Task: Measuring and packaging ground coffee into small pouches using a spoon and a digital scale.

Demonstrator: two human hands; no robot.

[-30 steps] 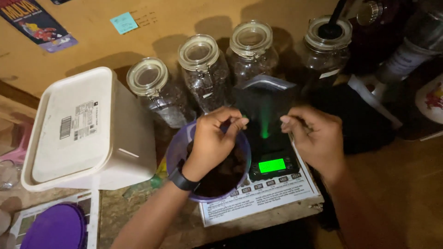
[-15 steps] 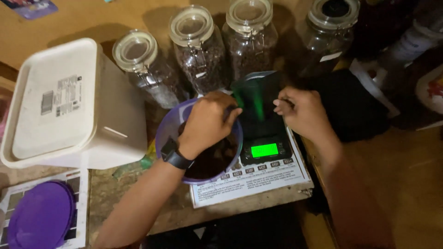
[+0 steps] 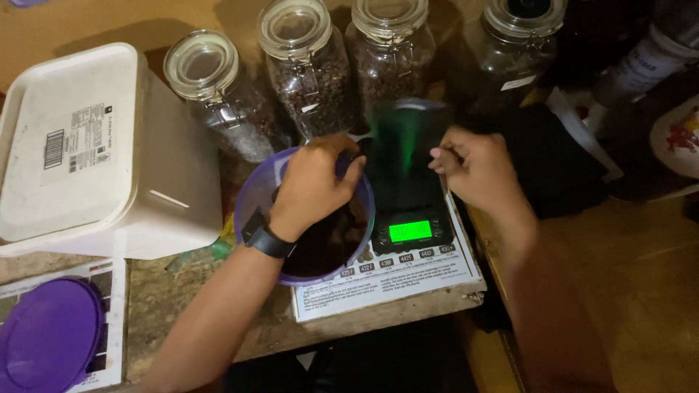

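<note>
- Head view: I see my left hand (image 3: 314,185), a black watch on its wrist, curled with fingertips dipped into the round purple plastic bowl (image 3: 256,196) of dark pieces, touching the left of the small black digital scale (image 3: 409,196).
- My right hand (image 3: 477,171) hovers over the scale's right edge, fingers pinched; I cannot tell around what.
- Behind the scale stand four clip-top glass jars (image 3: 309,69); left of the bowl sits a white lidded plastic tub (image 3: 95,156).
</note>
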